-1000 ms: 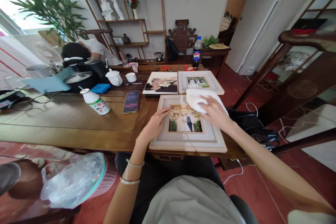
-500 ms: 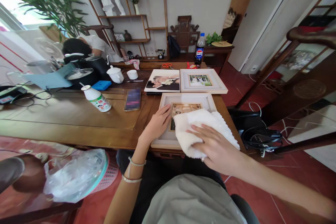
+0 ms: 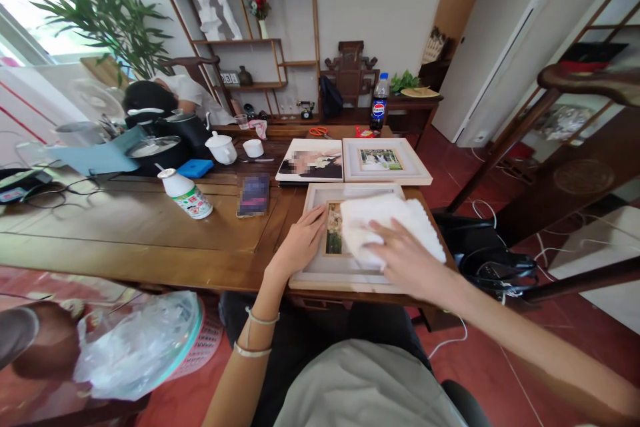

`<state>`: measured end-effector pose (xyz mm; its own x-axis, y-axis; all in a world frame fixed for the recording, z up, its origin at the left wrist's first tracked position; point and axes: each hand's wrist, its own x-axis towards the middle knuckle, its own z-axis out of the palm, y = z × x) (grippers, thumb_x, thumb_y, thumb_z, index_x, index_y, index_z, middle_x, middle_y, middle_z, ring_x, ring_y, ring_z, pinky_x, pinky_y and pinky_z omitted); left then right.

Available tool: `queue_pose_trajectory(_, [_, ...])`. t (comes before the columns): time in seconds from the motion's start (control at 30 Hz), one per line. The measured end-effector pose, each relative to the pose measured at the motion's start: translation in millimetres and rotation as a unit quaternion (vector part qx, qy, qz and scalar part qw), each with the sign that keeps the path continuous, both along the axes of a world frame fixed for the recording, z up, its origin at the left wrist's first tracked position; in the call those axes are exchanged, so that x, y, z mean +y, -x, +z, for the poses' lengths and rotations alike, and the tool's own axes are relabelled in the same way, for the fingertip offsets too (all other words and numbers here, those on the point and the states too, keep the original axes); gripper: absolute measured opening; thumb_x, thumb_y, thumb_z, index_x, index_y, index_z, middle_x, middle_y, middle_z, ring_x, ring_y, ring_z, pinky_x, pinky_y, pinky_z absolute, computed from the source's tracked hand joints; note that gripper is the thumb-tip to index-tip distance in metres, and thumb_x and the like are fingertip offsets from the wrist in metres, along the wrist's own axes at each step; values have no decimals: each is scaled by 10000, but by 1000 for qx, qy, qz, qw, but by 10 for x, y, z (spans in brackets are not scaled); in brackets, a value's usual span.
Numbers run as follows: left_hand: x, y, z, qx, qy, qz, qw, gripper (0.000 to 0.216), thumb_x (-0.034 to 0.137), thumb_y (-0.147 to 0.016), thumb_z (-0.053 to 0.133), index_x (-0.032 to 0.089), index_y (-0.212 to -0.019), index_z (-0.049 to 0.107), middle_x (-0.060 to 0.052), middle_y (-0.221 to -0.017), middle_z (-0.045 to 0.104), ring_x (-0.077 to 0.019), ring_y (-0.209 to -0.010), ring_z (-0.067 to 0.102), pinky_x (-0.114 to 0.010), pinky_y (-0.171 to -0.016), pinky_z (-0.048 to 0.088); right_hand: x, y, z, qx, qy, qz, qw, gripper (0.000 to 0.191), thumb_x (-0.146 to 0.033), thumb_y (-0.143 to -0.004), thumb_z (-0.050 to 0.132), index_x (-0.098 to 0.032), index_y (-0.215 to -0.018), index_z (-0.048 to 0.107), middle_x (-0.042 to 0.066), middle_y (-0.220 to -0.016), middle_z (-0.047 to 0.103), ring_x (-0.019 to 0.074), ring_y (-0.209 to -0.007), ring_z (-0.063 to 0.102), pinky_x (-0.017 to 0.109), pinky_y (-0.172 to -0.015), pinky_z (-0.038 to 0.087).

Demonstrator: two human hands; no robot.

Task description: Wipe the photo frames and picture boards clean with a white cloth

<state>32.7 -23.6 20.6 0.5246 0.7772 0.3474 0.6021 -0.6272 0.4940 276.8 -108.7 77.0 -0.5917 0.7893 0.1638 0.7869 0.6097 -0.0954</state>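
A light-framed picture (image 3: 320,277) lies flat at the table's near right edge, with a small photo (image 3: 334,235) in its middle. My left hand (image 3: 299,243) rests on the frame's left side, fingers stretched out. Over the frame's right half, my right hand (image 3: 407,259) holds a fluffy white cloth (image 3: 420,220) against the surface, its fingers spread and slightly blurred. The cloth hides much of the photo. Just behind lie a second framed picture (image 3: 415,170) and a photo panel (image 3: 310,153) showing people.
On the wooden table (image 3: 215,247) stand a white drink bottle (image 3: 187,195), a teapot (image 3: 221,148), a cup (image 3: 253,147) and a cola bottle (image 3: 380,103). Orange-handled scissors (image 3: 319,131) lie at the back. A bag-lined basket (image 3: 200,340) is at left; a person (image 3: 185,90) leans beyond the pots.
My right hand and the cloth have moved up across the frame, uncovering its lower right part and covering more of the photo's top. My left hand stays in place.
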Motion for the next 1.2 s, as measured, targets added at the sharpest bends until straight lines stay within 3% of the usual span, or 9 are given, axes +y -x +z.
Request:
queue_pose_trajectory(0.1, [7,9,2,10,-7,-8,1000,460,242,-989,305,145,-1420,433,-123,-1489,427,-225,-1404,346,-437,-1154,312,-368,150,4,28,38,48,998,527,-36,-662,521,-184,-1147,664,143,-1461,454,318,-1385,338,564,-1123,259])
queue_pose_trajectory(0.2, [20,20,-1,15,-14,-16,1000,456,231,-989,298,119,-1404,451,-132,-1478,439,-227,-1401,349,-433,-1162,304,-407,182,-45,46,26,49,997,488,-67,-664,552,-183,-1122,674,136,-1461,456,301,-1388,336,539,-1141,236])
queue_pose_trajectory(0.43, [55,24,-28,9,-15,-9,1000,436,203,-982,295,163,-1371,490,-106,-1475,446,-223,-1390,371,-432,-1146,341,366,-135,-78,-5,-66,-64,996,395,-169,-824,530,-120,-1203,632,221,-1307,583,315,-1351,399,554,-1105,274])
queue_pose_trajectory(0.53, [73,37,-37,9,-14,-19,1000,437,193,-975,305,169,-1374,484,-110,-1479,437,-229,-1389,374,-445,-1135,354,731,-273,-44,-32,-92,-95,991,459,-126,-823,490,-93,-1271,583,220,-1277,604,323,-1375,357,563,-1103,260])
queue_pose_trajectory(0.63, [80,37,-47,7,-13,-20,1000,435,187,-971,320,170,-1373,484,-109,-1477,441,-234,-1383,382,-457,-1128,363,906,-274,-33,-50,-90,-99,990,522,-68,-768,477,-104,-1279,580,187,-1332,575,324,-1399,309,567,-1110,239])
queue_pose_trajectory(0.73, [84,3,-56,-10,-15,2,1000,417,175,-967,331,171,-1337,524,-103,-1446,484,-230,-1357,423,-452,-1121,375,753,-125,-40,-58,-60,-55,995,499,-68,-724,502,-140,-1196,647,150,-1427,495,343,-1363,368,579,-1119,212])
queue_pose_trajectory(0.97, [183,-52,3,-22,-36,23,999,335,109,-908,423,127,-1137,667,-130,-1279,624,-247,-1215,565,-435,-1077,433,-159,163,63,8,17,54,998,480,-70,-672,513,-177,-1106,689,142,-1390,536,293,-1290,479,473,-1082,356])
queue_pose_trajectory(1.1, [227,-25,18,-33,-39,1,999,354,81,-899,416,134,-1143,667,-124,-1296,611,-240,-1204,575,-430,-1068,445,-31,90,197,-6,-27,-7,1000,488,-48,-701,490,-165,-1141,664,149,-1210,659,274,-1179,577,459,-1030,419])
queue_pose_trajectory(1.2, [219,-20,8,-37,-42,-2,998,348,79,-898,419,137,-1133,670,-125,-1294,609,-240,-1196,581,-436,-1062,450,355,12,246,-31,-124,-77,989,459,-40,-733,505,-104,-1166,644,200,-1223,642,311,-1300,464,511,-1102,314])
